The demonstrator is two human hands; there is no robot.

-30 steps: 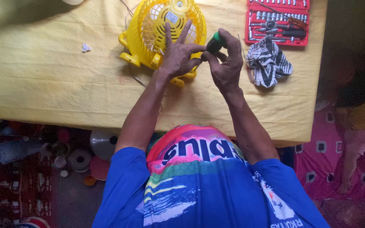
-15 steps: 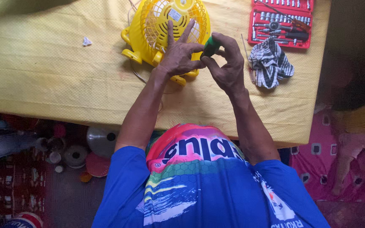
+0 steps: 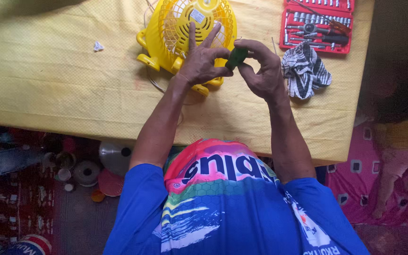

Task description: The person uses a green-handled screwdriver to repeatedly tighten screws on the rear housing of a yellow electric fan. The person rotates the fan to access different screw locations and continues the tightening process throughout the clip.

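- Your left hand and right hand meet over the near edge of the yellow fan, which lies face down on the yellow table.
- Both hands pinch a small green tool handle between their fingertips; your left thumb and forefinger close on it while the other left fingers stay spread over the fan's grille.
- By the look of it, you are readying the tool rather than working on the fan itself; the tip is hidden, so I cannot tell what it carries.
- The next move, as I judge it, calls for one hand to steady the fan body and the other to bring the tool down upright.
- To your right lie a striped cloth, just beside your right hand, and a red tool case beyond it.
- The table's left half offers open room, with only a small white scrap.
- The near table edge sits close under your forearms; mind the fan's thin cord trailing there.
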